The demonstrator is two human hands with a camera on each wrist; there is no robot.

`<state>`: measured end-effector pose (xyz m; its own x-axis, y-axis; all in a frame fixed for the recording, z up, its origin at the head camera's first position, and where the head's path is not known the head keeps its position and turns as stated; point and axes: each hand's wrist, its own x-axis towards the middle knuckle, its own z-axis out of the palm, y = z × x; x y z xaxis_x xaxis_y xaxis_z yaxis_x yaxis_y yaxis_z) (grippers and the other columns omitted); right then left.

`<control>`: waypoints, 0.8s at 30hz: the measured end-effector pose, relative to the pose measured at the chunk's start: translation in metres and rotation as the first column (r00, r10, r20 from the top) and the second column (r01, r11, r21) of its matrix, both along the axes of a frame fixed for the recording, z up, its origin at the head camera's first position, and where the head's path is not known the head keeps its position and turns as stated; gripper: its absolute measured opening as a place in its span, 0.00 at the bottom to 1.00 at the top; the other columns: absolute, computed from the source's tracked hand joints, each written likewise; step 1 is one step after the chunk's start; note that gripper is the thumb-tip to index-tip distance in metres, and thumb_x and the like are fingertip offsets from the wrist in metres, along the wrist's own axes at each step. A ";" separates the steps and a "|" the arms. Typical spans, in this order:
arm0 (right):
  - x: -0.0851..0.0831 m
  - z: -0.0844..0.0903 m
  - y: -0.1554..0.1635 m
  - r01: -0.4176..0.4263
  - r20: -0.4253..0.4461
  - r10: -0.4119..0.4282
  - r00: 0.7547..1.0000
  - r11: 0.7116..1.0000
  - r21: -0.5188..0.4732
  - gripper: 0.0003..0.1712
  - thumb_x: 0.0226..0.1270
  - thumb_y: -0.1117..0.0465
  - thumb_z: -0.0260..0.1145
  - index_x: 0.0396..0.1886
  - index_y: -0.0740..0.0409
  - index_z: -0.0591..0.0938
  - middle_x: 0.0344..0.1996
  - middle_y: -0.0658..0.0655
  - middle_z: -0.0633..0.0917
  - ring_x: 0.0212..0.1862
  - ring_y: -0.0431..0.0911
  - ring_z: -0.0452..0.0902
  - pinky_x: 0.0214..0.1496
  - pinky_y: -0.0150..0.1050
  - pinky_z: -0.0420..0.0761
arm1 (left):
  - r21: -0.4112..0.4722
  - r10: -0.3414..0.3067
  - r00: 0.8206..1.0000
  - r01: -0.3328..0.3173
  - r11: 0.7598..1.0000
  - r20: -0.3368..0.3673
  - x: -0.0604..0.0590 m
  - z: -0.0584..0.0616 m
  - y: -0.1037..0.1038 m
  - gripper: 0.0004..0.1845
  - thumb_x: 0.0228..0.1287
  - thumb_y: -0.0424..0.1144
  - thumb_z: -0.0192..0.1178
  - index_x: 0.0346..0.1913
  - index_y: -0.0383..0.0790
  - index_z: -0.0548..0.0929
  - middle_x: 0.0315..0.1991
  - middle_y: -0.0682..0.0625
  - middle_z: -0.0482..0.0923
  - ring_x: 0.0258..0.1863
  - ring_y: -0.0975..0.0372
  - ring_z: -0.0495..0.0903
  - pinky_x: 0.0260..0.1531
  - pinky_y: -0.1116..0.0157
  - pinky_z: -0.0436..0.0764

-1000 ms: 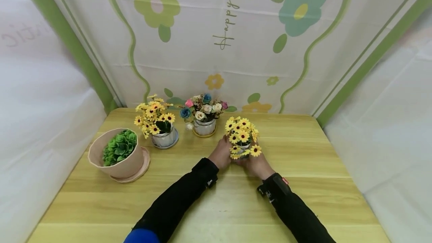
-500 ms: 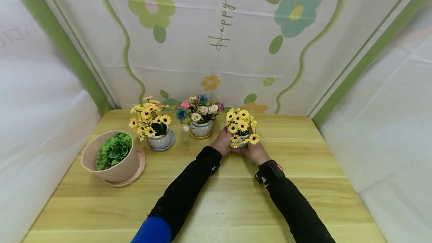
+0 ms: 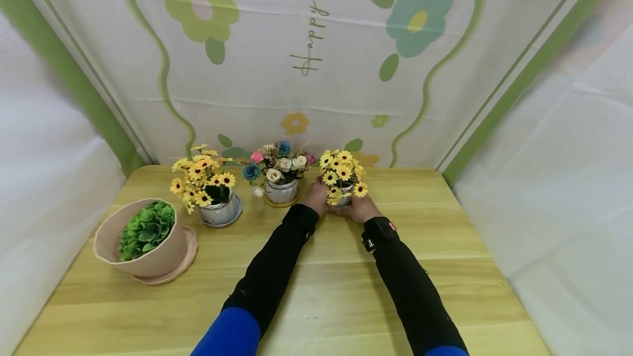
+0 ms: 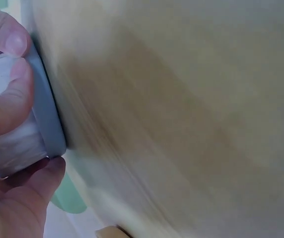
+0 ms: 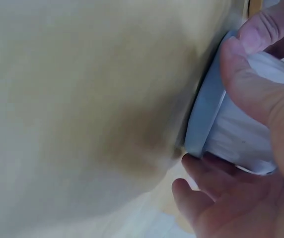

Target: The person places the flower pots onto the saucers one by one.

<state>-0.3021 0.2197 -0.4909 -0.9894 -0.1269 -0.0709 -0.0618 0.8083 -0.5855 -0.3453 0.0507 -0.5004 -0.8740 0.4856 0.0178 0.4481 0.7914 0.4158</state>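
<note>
Toward the back of the table, both hands hold a small potted plant with yellow daisy-like flowers (image 3: 341, 171). Its white marbled pot (image 5: 244, 136) sits in a grey-blue saucer (image 4: 46, 106). My left hand (image 3: 315, 198) grips the pot's left side, with the thumb in front and fingers low at the saucer's edge. On the opposite side my right hand (image 3: 363, 209) grips it likewise. The two thumb tips meet at the front of the pot, as both wrist views show. In those views the saucer's underside is close over the wooden table (image 3: 420, 295).
Left of the hands stands a pot of mixed roses (image 3: 282, 191) on a yellow saucer. Farther left are another yellow-flowered pot (image 3: 217, 213) and a large pink pot (image 3: 168, 254) with a green plant. A printed cloth (image 3: 262, 87) hangs behind the table.
Both hands have carried the yellow-flowered pot away from me, toward the back edge, roughly level with the rose pot. The head view has also shifted, so the whole scene sits farther left.
</note>
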 end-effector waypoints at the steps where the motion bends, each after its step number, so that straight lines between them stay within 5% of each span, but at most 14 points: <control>1: -0.003 0.000 0.000 0.007 0.017 -0.008 1.000 1.000 0.011 0.61 0.67 0.51 0.78 0.87 0.57 0.50 0.82 0.73 0.59 0.82 0.68 0.57 0.85 0.60 0.62 | 0.032 0.009 1.000 -0.010 0.999 0.016 -0.002 0.000 0.000 0.34 0.68 0.36 0.73 0.72 0.27 0.72 0.76 0.25 0.62 0.74 0.37 0.69 0.75 0.48 0.74; 6: -0.014 0.000 0.004 0.021 0.059 -0.023 0.998 0.999 0.026 0.64 0.68 0.46 0.77 0.88 0.56 0.46 0.83 0.73 0.55 0.83 0.69 0.54 0.85 0.61 0.61 | 0.146 0.032 0.993 -0.048 0.988 0.110 -0.012 0.000 0.000 0.46 0.67 0.32 0.73 0.80 0.27 0.58 0.80 0.26 0.55 0.78 0.37 0.63 0.79 0.47 0.70; 10: -0.014 -0.003 0.013 -0.012 0.043 0.012 0.999 1.000 0.018 0.59 0.69 0.44 0.75 0.87 0.56 0.52 0.83 0.71 0.58 0.83 0.68 0.55 0.85 0.61 0.62 | 0.188 0.014 0.989 -0.042 0.981 0.148 -0.006 0.000 -0.003 0.49 0.71 0.36 0.70 0.82 0.26 0.50 0.80 0.25 0.53 0.80 0.37 0.60 0.80 0.47 0.67; 17: 0.019 0.005 0.016 -0.097 -0.070 0.098 0.993 0.995 0.016 0.50 0.77 0.48 0.68 0.85 0.63 0.54 0.80 0.77 0.59 0.81 0.71 0.56 0.84 0.66 0.60 | 0.022 -0.071 0.995 0.072 0.997 -0.067 0.033 0.008 -0.026 0.51 0.68 0.34 0.69 0.82 0.22 0.48 0.80 0.26 0.57 0.79 0.40 0.64 0.80 0.45 0.67; 24: 0.081 0.020 -0.001 -0.122 -0.050 0.136 0.990 0.969 0.215 0.60 0.77 0.33 0.60 0.86 0.66 0.43 0.85 0.73 0.43 0.85 0.71 0.41 0.83 0.72 0.52 | -0.133 -0.123 0.969 0.096 0.987 -0.214 0.082 0.023 -0.075 0.58 0.69 0.59 0.69 0.85 0.31 0.47 0.84 0.32 0.53 0.84 0.41 0.53 0.84 0.39 0.54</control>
<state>-0.2208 0.2186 -0.4706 -0.9690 -0.2424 -0.0469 -0.2051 0.8960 -0.3938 -0.2633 -0.0240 -0.4770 -0.7963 0.5885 0.1402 0.6048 0.7705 0.2014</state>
